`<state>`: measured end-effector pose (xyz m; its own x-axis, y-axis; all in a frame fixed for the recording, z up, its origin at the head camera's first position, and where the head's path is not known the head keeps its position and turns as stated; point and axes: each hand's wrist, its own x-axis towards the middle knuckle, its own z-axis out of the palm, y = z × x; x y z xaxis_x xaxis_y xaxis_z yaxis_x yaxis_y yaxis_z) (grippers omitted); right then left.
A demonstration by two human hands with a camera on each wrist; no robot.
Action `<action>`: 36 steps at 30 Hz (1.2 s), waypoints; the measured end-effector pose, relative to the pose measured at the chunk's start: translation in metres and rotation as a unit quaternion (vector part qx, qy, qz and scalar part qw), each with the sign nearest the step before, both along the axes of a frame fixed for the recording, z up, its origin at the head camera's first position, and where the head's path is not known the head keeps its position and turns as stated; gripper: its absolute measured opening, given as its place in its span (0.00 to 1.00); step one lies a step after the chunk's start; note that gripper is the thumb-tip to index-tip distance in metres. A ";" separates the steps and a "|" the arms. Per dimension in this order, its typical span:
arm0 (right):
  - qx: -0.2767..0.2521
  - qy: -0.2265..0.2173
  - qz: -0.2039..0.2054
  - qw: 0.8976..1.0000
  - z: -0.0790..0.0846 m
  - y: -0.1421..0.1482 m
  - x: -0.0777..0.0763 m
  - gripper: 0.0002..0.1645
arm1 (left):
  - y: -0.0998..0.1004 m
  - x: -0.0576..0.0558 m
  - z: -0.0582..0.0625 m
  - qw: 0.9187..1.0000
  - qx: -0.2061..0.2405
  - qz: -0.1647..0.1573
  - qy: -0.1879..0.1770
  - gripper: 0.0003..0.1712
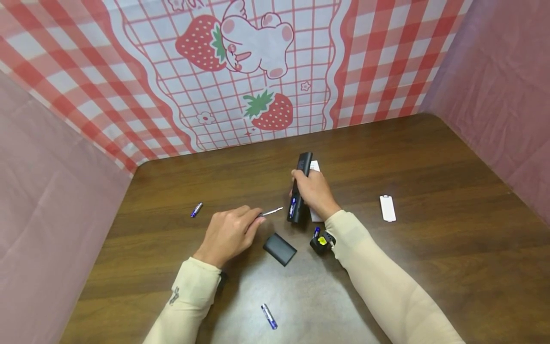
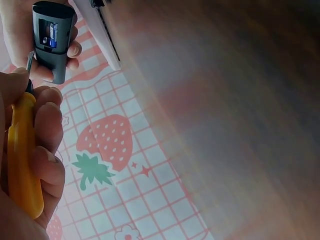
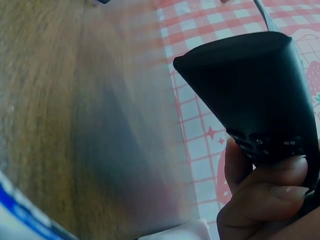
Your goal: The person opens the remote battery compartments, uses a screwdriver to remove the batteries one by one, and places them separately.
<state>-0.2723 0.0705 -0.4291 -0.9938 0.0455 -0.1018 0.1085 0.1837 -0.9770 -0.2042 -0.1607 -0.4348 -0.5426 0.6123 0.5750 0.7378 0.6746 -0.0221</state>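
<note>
In the head view my right hand [image 1: 315, 191] grips a black remote control [image 1: 304, 165], its battery compartment uncovered and a blue battery [image 1: 292, 208] inside. My left hand [image 1: 232, 230] holds a screwdriver [image 2: 22, 155] by its yellow handle. The metal shaft [image 1: 272, 211] points toward the remote's lower end; in the left wrist view its tip is beside the remote, and whether they touch I cannot tell. The right wrist view shows the remote's button side, with fingers curled round it. A black battery cover [image 1: 280, 249] lies on the table below the hands.
Loose batteries lie on the table, one [image 1: 196, 209] at left and one [image 1: 269, 316] near the front. A white object [image 1: 316, 216] is partly hidden beneath my right hand. A white cover [image 1: 387, 208] lies farther right. Patterned cloth [image 1: 275, 71] hangs behind the table.
</note>
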 end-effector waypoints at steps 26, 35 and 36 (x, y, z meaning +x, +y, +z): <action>-0.103 -0.002 0.061 0.993 0.000 0.000 0.003 0.31 | 0.014 -0.007 0.008 1.000 0.011 0.015 -0.018 0.12; -0.118 0.004 0.064 0.991 -0.001 -0.004 0.004 0.29 | 0.016 -0.005 0.009 0.999 0.011 0.020 -0.038 0.12; -0.117 0.005 0.065 0.991 -0.001 -0.004 0.004 0.30 | 0.015 -0.005 0.008 0.999 0.010 0.018 -0.039 0.12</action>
<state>-0.2680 0.0661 -0.4306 -0.9906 -0.1069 -0.0855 0.0897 -0.0357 -0.9953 -0.2095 -0.1457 -0.4265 -0.6080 0.5801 0.5420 0.7115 0.7011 0.0478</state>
